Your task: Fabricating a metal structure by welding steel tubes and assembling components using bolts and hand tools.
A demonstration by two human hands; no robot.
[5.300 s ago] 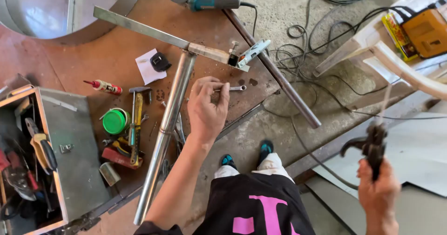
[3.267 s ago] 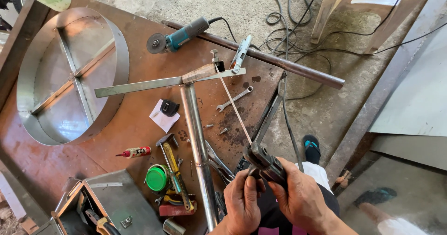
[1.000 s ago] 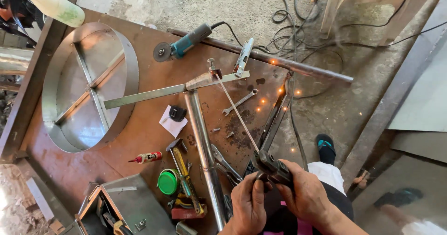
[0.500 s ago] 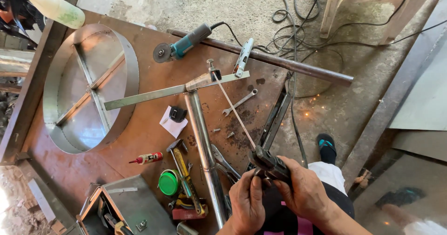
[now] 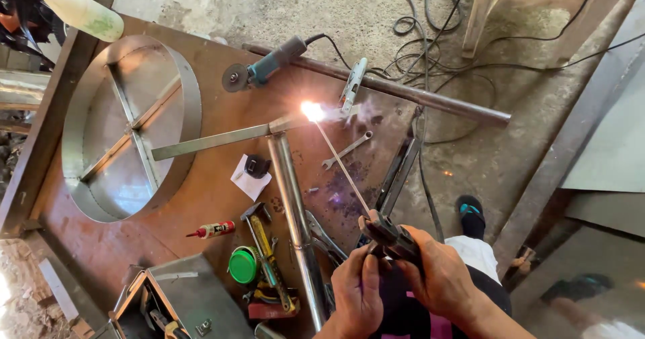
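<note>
My left hand point(image 5: 356, 292) is steadying and my right hand point(image 5: 440, 282) is clamping the electrode holder point(image 5: 393, 238); far along the rod point(image 5: 342, 167), an arc is now flaring at the tube joint point(image 5: 311, 112), probably fusing.

Bare forearms, dark shirt with pink print, white shorts, teal-strapped sandal point(image 5: 471, 213)

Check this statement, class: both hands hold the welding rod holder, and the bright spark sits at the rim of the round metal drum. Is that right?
Not quite. The head view shows both hands, left hand and right hand, on the electrode holder, but the spark sits at the joint of the metal bars, apart from the round drum.
</note>
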